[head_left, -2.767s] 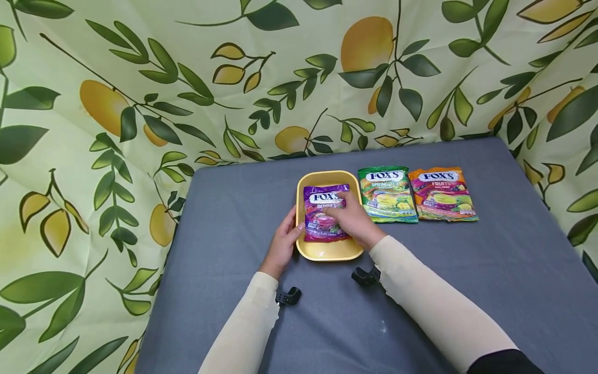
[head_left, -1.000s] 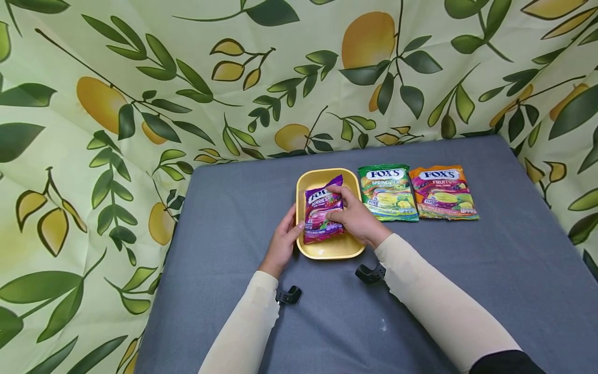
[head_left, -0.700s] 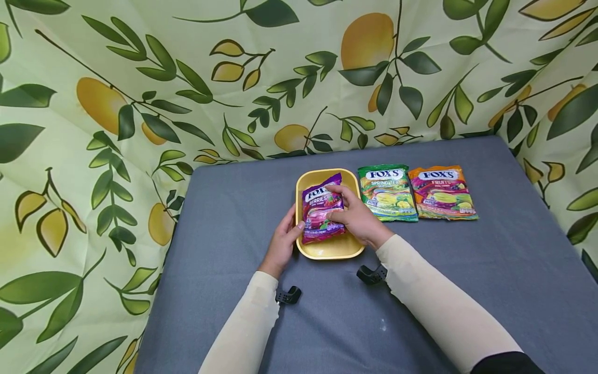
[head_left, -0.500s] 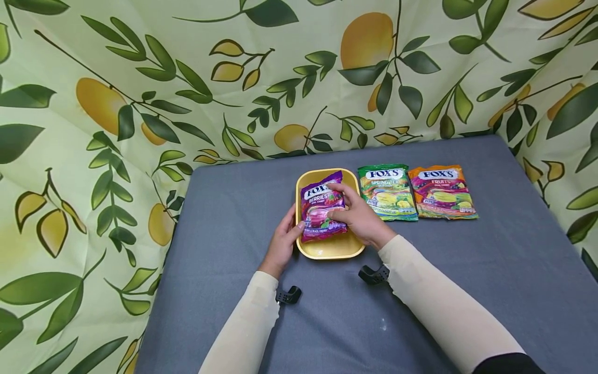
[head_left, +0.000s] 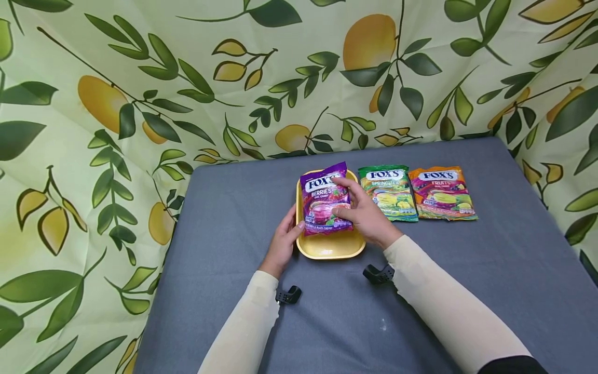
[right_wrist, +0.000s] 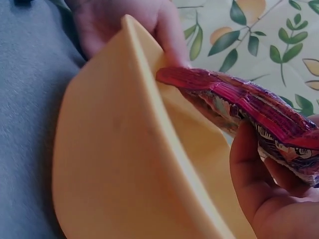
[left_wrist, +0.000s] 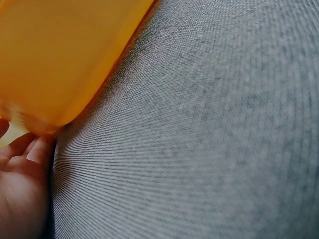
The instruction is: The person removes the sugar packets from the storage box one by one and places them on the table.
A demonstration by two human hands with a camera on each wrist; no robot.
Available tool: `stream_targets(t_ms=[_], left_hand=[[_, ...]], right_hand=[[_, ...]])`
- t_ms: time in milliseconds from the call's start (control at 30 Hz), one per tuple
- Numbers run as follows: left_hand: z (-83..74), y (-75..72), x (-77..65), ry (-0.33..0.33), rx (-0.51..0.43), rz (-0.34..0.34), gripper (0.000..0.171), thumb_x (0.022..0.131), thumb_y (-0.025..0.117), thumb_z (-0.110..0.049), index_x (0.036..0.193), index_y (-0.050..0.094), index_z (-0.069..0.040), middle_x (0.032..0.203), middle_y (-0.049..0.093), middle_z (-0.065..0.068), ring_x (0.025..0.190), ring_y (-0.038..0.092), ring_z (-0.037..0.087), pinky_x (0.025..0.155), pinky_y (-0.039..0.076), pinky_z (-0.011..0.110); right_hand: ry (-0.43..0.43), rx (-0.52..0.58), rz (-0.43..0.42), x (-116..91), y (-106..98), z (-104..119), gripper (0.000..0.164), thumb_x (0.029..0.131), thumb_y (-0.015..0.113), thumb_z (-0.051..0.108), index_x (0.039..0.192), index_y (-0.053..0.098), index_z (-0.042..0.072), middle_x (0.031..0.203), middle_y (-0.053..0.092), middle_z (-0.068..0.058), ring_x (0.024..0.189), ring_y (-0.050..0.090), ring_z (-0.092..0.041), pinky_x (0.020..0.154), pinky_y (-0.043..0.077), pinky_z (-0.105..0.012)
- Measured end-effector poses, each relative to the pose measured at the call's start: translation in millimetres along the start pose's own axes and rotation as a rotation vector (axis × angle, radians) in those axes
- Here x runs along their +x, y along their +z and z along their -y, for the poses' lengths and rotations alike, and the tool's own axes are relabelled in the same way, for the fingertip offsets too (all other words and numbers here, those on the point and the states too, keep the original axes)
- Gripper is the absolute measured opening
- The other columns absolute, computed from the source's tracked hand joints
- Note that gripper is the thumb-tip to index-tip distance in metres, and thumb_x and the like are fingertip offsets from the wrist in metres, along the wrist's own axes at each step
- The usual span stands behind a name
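A purple FOX'S Berries candy bag tilts over the yellow tub, its top end reaching past the far rim. My right hand pinches the bag by its right edge; in the right wrist view that hand has the thumb on one face of the bag, which is raised above the tub's rim. My left hand grips the tub's left wall, thumb over the rim near the bag's lower corner. In the left wrist view, the fingers of this hand lie against the outside of the tub.
To the right of the tub, a green Spring Tea candy bag and an orange Fruits candy bag lie side by side on the grey cloth-covered table. A leaf-and-fruit patterned curtain hangs behind the table and along its left.
My right hand has taken hold of the Berries bag, which lay flat in the tub, tilted it, and raised it up and away. My left hand has stayed on the tub.
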State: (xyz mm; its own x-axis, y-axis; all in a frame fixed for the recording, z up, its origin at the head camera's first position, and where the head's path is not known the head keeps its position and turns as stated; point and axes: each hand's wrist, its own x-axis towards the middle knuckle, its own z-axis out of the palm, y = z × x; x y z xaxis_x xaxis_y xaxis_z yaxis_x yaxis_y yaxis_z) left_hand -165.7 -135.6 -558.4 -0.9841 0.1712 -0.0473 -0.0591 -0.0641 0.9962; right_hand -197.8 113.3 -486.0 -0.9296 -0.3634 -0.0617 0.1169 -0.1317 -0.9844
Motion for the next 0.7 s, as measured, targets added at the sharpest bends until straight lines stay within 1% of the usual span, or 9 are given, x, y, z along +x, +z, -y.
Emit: stream_targets(t_ms=[167, 400, 533, 700], left_hand=[[-0.8, 0.1, -0.8, -0.018, 0.004, -0.006, 0.067, 0.111, 0.06, -0.021, 0.172, 0.034, -0.012, 0.175, 0.033, 0.007, 0.158, 0.034, 0.022, 0.124, 0.034, 0.038], [-1.8, 0.6, -0.1, -0.018, 0.015, -0.008, 0.066, 0.112, 0.058, -0.017, 0.172, 0.033, -0.01, 0.176, 0.031, 0.007, 0.158, 0.034, 0.023, 0.124, 0.034, 0.039], [-1.9, 1.1, -0.1, -0.019, 0.01, -0.008, 0.066, 0.112, 0.057, -0.014, 0.172, 0.031, -0.008, 0.176, 0.03, 0.007, 0.158, 0.033, 0.022, 0.124, 0.034, 0.036], [-1.5, 1.0, 0.2, -0.002, -0.013, -0.001, 0.066, 0.112, 0.058, -0.013, 0.172, 0.031, -0.006, 0.176, 0.031, 0.009, 0.157, 0.036, 0.024, 0.123, 0.036, 0.035]], right_hand=[[-0.026, 0.001, -0.017, -1, -9, 4, 0.071, 0.106, 0.06, -0.01, 0.167, 0.039, 0.018, 0.173, 0.028, -0.005, 0.144, 0.049, -0.034, 0.102, 0.058, -0.035], [-0.034, 0.027, -0.04, -6, -22, 7, 0.072, 0.107, 0.06, -0.009, 0.169, 0.036, 0.019, 0.174, 0.025, -0.008, 0.148, 0.045, -0.037, 0.103, 0.057, -0.036], [-0.042, 0.039, -0.044, -10, -28, 7, 0.072, 0.107, 0.058, -0.01, 0.169, 0.035, 0.019, 0.174, 0.023, -0.009, 0.145, 0.048, -0.038, 0.102, 0.058, -0.037], [-0.05, 0.066, -0.049, -16, -36, 8, 0.073, 0.107, 0.058, -0.011, 0.17, 0.034, 0.019, 0.17, 0.029, -0.014, 0.136, 0.056, -0.035, 0.099, 0.059, -0.039]])
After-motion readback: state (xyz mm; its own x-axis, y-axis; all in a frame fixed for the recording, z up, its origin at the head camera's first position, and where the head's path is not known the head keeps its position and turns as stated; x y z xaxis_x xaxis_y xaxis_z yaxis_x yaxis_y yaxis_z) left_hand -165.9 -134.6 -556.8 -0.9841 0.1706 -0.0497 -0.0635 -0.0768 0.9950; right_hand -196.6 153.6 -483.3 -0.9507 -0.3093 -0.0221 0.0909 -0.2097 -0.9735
